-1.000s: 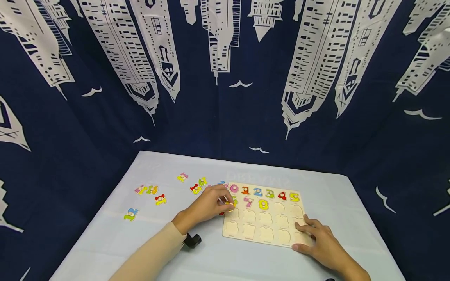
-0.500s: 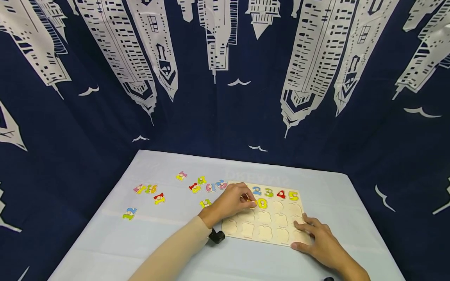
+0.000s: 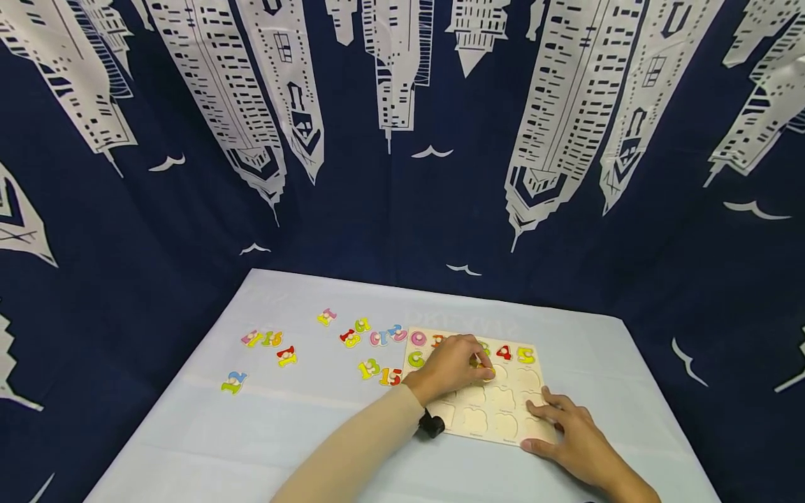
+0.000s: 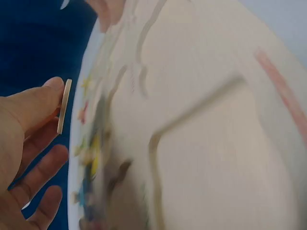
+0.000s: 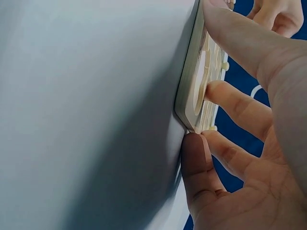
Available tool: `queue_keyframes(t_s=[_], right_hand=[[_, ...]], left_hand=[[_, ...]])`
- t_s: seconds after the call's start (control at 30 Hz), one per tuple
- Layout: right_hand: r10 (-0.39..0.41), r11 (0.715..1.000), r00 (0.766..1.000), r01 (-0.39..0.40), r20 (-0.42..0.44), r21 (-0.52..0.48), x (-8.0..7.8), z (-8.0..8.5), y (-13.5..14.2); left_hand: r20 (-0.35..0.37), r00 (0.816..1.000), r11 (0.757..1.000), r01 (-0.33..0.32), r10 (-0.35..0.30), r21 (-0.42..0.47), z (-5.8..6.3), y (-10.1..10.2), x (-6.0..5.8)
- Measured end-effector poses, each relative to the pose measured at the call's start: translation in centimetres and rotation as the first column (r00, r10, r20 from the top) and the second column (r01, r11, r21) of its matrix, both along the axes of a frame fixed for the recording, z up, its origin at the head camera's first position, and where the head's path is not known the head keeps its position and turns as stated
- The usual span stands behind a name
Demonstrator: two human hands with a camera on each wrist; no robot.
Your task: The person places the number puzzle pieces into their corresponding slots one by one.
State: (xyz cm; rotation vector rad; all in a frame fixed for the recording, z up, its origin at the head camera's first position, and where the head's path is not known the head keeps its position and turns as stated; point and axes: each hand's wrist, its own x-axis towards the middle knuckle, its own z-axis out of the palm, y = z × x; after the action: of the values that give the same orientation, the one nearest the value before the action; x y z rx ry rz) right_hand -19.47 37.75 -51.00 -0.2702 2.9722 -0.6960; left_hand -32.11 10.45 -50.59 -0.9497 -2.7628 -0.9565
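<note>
My left hand (image 3: pixel 454 367) is over the middle of a wooden number puzzle board (image 3: pixel 530 406), pinching a flat puzzle piece. In the left wrist view the wooden piece (image 4: pixel 64 106) is seen edge-on between thumb and fingers; its number is hidden. The 4 (image 3: pixel 504 352) and 5 (image 3: pixel 525 355) lie in the top row, and the 6 (image 3: pixel 416 359) starts the second row. The lower recesses (image 3: pixel 475 420) show bare wood. My right hand (image 3: pixel 569 433) rests at the board's right side, fingertips touching its face and edge, thumb at the front corner (image 5: pixel 218 14).
Loose number pieces lie left of the board, among them a 15 (image 3: pixel 390 376), a 13 (image 3: pixel 369 368) and a 12 (image 3: pixel 234 382). The white table (image 3: pixel 189 433) meets a dark blue cloth (image 3: pixel 377 230) printed with buildings.
My left hand has moved right across the board from its left edge, with the pinched piece, uncovering the 6 and the 15. My right hand has stayed at the board's right side.
</note>
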Motion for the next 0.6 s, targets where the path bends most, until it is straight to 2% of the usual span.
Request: queue_keyframes(t_s=[0.2, 0.6], right_hand=[[0.004, 1.0, 1.0, -0.004, -0.003, -0.01, 0.2, -0.1, -0.1], [-0.01, 1.0, 1.0, 0.01, 0.01, -0.001, 0.0, -0.1, -0.1]], left_hand=[[-0.009, 0.998, 0.995, -0.058, 0.057, -0.08, -1.1, 2.1, -0.2], [-0.014, 0.991, 0.988, -0.132, 0.131, -0.082, -1.6, 3.6, -0.6]])
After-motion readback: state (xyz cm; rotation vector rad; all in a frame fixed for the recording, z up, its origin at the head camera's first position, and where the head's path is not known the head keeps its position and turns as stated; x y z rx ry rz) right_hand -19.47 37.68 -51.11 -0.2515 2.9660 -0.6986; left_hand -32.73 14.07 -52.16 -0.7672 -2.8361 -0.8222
